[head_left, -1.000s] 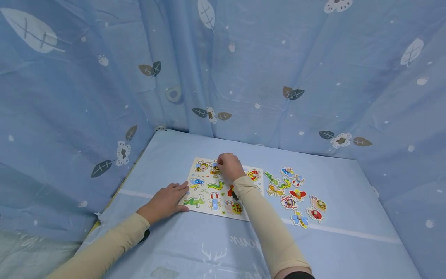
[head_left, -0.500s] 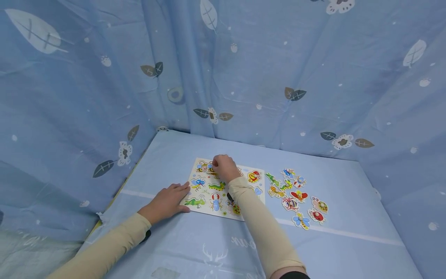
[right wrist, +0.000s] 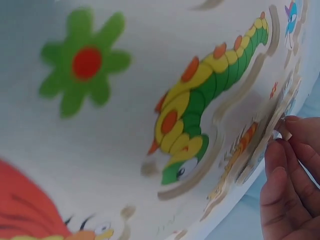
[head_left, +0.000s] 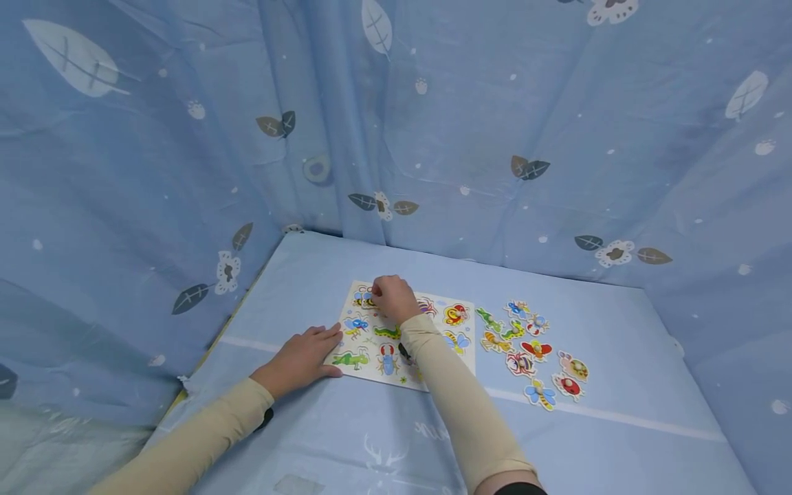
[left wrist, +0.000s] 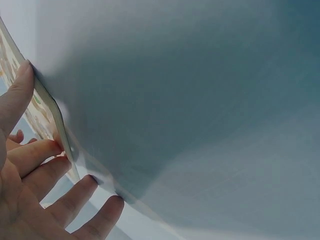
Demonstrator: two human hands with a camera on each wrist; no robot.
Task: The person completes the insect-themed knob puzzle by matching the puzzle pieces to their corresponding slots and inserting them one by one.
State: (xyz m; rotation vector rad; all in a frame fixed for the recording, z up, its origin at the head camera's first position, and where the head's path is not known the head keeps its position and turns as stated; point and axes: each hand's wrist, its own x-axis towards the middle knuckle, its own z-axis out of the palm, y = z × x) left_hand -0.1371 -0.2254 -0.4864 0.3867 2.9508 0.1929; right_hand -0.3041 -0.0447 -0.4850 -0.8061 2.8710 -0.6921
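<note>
Bee puzzle piece (head_left: 368, 299) is over the far-left part of the insect puzzle board (head_left: 372, 348), right hand (head_left: 396, 300) pinching it (loose pieces (head_left: 521, 364) off right on the table (head_left: 309, 275)). Left hand (head_left: 300, 361) has its fingers (left wrist: 72, 200) spread at the board's edge.

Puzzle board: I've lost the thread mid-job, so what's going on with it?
A person is working on the insect puzzle board. Their right hand pinches a bee-like piece by its knob at the board's upper left; I can't tell whether it is seated. The left hand touches the board's left edge. Other loose pieces lie to the right on the table.
</note>
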